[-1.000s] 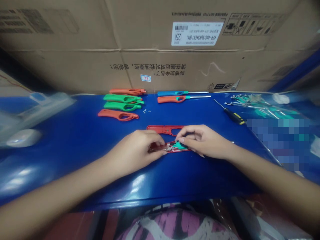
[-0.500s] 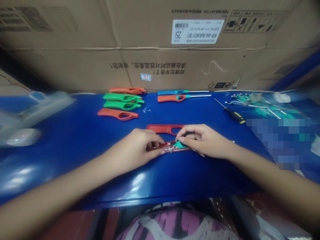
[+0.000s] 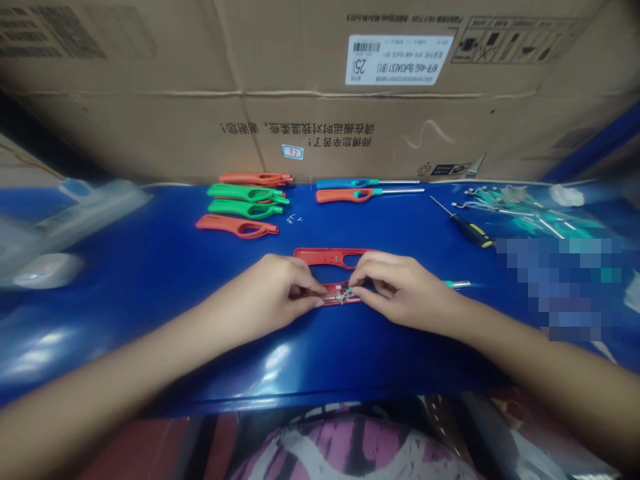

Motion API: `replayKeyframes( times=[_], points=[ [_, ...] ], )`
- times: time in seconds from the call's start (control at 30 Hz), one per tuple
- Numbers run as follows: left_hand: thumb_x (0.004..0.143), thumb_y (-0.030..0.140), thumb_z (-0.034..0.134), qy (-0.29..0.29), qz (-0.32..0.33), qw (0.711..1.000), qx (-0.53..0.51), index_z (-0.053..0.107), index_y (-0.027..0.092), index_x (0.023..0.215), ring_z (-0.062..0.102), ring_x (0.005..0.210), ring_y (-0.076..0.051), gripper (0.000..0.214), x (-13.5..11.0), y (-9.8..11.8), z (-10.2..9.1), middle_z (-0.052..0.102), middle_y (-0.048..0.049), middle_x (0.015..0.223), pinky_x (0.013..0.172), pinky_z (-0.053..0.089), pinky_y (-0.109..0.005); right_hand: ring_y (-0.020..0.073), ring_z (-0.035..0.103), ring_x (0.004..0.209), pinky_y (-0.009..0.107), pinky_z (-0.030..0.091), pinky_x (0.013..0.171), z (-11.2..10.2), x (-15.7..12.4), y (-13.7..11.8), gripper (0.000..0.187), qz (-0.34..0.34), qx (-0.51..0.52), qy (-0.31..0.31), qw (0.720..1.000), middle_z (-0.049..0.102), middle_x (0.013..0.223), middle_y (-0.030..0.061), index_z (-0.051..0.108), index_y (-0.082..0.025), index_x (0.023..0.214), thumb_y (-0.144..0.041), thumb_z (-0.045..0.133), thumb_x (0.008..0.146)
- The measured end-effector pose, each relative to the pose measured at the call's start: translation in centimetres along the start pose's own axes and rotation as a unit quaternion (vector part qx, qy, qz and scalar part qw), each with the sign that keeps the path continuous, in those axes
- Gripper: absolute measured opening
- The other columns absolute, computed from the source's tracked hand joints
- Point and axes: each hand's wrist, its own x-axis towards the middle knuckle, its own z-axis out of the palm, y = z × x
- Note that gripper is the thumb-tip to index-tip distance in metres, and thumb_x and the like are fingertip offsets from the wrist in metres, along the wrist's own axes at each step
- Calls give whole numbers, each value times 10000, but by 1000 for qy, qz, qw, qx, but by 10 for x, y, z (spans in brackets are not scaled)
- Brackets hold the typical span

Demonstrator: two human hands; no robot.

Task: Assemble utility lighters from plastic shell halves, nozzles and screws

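Observation:
A red half shell of a long-nosed lighter (image 3: pixel 331 301) lies open side up on the table, with white wires and small parts inside it. My left hand (image 3: pixel 284 288) pinches the shell's left end between thumb and fingers. My right hand (image 3: pixel 400 288) is closed over its right part, the fingertips pinching at a green lighter part (image 3: pixel 349 291) that is mostly hidden. A silvery metal tube with a green collar (image 3: pixel 457 285) sticks out beyond the right hand. Just behind both hands rests the matching red half shell (image 3: pixel 314 256), its right end covered by my fingers.
Orange and green lighter shells (image 3: pixel 235 225) lie at back left. Two lighters with metal tubes (image 3: pixel 345 195) lie at back centre. A black-yellow screwdriver (image 3: pixel 473 232) and a heap of green wired parts (image 3: pixel 530 213) are at right. A cardboard wall (image 3: pixel 180 140) stands behind.
My right hand's fingers have drawn together over the green part, which shows less now. The metal tube's end has come into sight right of that hand. My left hand has hardly moved.

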Motion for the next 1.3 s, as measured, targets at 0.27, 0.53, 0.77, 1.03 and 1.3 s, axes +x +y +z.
replayKeyframes(
  times=[0.27, 0.53, 0.77, 1.03, 1.3],
  points=[
    [840, 182, 714, -8, 9, 1000, -13, 811, 243, 924, 711, 737, -160, 142, 1, -6, -5, 774, -18, 857, 685, 549, -249, 89, 460, 623, 243, 386, 625, 4, 1, -3, 95, 27, -8, -11, 1000, 615, 890, 30, 663, -177, 944, -209, 576, 921],
    [845, 146, 713, -9, 37, 999, 28, 811, 232, 955, 707, 776, -165, 170, 0, -5, -3, 760, -24, 878, 754, 547, -271, 72, 449, 589, 226, 360, 601, 8, 5, -5, 49, 109, 21, 1, 994, 595, 798, -7, 678, -187, 863, -201, 633, 875],
    [867, 212, 695, -9, 49, 997, 52, 801, 231, 969, 698, 733, -169, 148, -4, 2, -9, 768, -35, 882, 698, 530, -260, 65, 436, 544, 215, 344, 530, 8, 6, -8, 107, 144, 69, -3, 987, 589, 767, -8, 685, -182, 859, -259, 620, 892],
    [945, 238, 596, 43, 121, 983, 133, 706, 218, 1103, 624, 1043, -231, 194, -8, 16, 10, 707, -53, 1096, 895, 521, -357, 101, 516, 672, 246, 395, 616, -22, -4, -6, 89, 42, -21, -33, 998, 621, 925, 30, 656, -194, 921, -238, 579, 925],
    [1015, 177, 433, 28, 145, 976, 159, 628, 178, 1212, 621, 1069, -229, 278, -5, 9, 27, 667, -80, 1171, 922, 534, -386, 128, 536, 766, 249, 387, 646, -25, -5, -6, 42, 12, -48, -124, 991, 614, 987, 33, 605, -202, 962, -193, 578, 931]
  ],
)
